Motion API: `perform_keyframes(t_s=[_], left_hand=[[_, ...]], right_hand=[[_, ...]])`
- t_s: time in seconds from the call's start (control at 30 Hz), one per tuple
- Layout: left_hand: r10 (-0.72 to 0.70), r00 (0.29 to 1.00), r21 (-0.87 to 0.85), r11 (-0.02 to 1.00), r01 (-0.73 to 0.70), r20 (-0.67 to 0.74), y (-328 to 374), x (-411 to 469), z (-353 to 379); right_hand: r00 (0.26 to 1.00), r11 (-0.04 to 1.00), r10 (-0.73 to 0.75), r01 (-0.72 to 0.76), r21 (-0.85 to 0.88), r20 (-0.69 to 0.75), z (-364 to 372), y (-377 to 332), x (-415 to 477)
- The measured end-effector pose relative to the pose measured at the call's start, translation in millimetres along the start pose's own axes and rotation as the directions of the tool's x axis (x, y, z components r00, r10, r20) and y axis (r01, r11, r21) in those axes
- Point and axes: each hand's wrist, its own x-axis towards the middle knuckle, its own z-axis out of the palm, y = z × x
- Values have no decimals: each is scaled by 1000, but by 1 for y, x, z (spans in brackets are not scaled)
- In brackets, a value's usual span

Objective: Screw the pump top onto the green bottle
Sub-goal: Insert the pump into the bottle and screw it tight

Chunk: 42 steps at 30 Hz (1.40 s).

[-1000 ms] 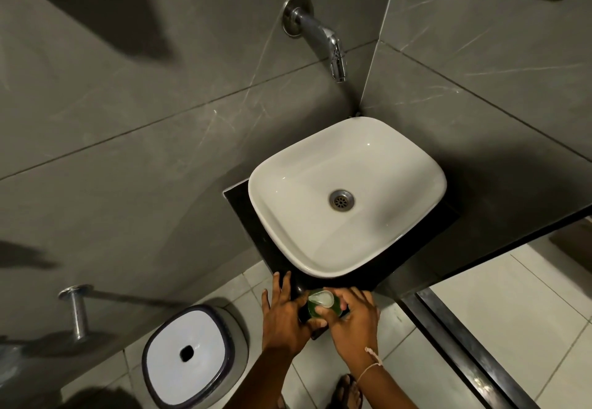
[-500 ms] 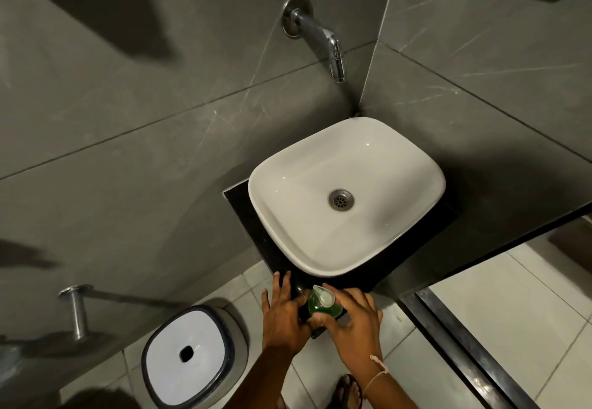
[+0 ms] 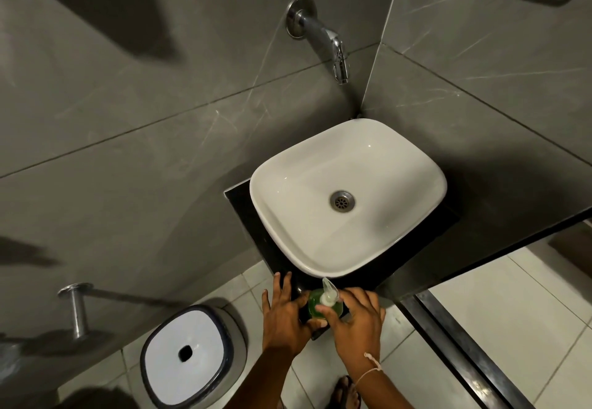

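green bottle (image 3: 317,306) standing upright on the near corner of the black counter (image 3: 256,232), just in front of the white basin (image 3: 288,216). pump top (image 3: 329,295) sitting on the bottle's neck, pale and translucent, its spout pointing away toward the basin rim. left hand (image 3: 286,315) lying against the bottle's left side, fingers spread and reaching forward along the counter edge, thumb curling in at the bottle's near side; it is bracing the bottle more than wrapping it. right hand (image 3: 357,319) coming in from the right, fingertips (image 3: 322,309) closing on the base of the pump top, the other fingers fanning over the bottle's right shoulder. a pale string band (image 3: 371,367) showing on the right wrist. chrome tap (image 3: 333,46) projecting from the grey tiled wall above the basin, its outlet hanging over the far rim. drain (image 3: 342,200) showing in the basin floor. on the tiled floor left of the hands, a bin with a white lid (image 3: 185,357) and a dark hole in its middle.
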Motion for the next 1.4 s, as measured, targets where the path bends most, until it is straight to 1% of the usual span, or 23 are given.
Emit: perform_keyframes(t_s=[0.1, 0.23, 0.4, 0.47, 0.57, 0.63, 0.7, 0.8, 0.9, 0.97, 1.03, 1.13, 1.2, 1.23, 1.3, 1.4], left_hand=[[6, 1000, 3, 1000, -6, -12, 0, -1, 1], [3, 1000, 6, 1000, -3, -20, -1, 0, 3], [-6, 1000, -1, 1000, 6, -13, -2, 0, 4], [5, 1000, 6, 1000, -5, -8, -2, 0, 4], [8, 1000, -3, 1000, -8, -9, -2, 0, 4], [1, 1000, -11, 1000, -2, -3, -2, 0, 4], [-2, 1000, -12, 1000, 2, -1, -2, 0, 3], [-2, 1000, -13, 1000, 2, -2, -2, 0, 4], [-6, 1000, -23, 1000, 6, -11, -2, 0, 4], [-2, 1000, -20, 1000, 1, -11, -2, 0, 4], [3, 1000, -18, 1000, -3, -3, -2, -1, 3], [14, 1000, -14, 1000, -14, -6, -2, 0, 2], [9, 1000, -10, 1000, -9, 2, -2, -1, 2], [5, 1000, -8, 1000, -5, 7, -2, 0, 2], [4, 1000, 5, 1000, -4, 9, -1, 0, 3], [5, 1000, -19, 1000, -5, -3, -1, 1, 3]], right_hand=[[998, 998, 67, -67, 3, -20, 5, -8, -4], [980, 976, 194, -188, 108, -51, 11, -21, -2], [970, 959, 241, -236, 157, -14, 10, -18, -3], [980, 970, 197, -197, 141, 14, 6, -14, -3], [997, 992, 50, -57, 116, 62, 0, -6, -1], [999, 993, 4, -10, 121, 50, -3, -3, 2], [1000, 993, -7, 4, 118, 22, -2, 0, 6], [998, 987, 58, -58, 150, 4, 4, -2, 5], [984, 941, 178, -168, 293, -10, 14, -6, -2], [977, 919, 214, -201, 340, 0, 17, -8, -3], [980, 928, 200, -195, 317, 16, 14, -8, 0], [994, 986, 64, -76, 150, 84, 4, 0, 1], [994, 996, 12, -23, 91, 112, -1, 5, 1], [995, 995, 28, -37, 92, 97, -2, 6, 1], [993, 985, 112, -116, 124, 39, -1, 4, 3], [975, 964, 222, -222, 143, 15, 6, -9, 3]])
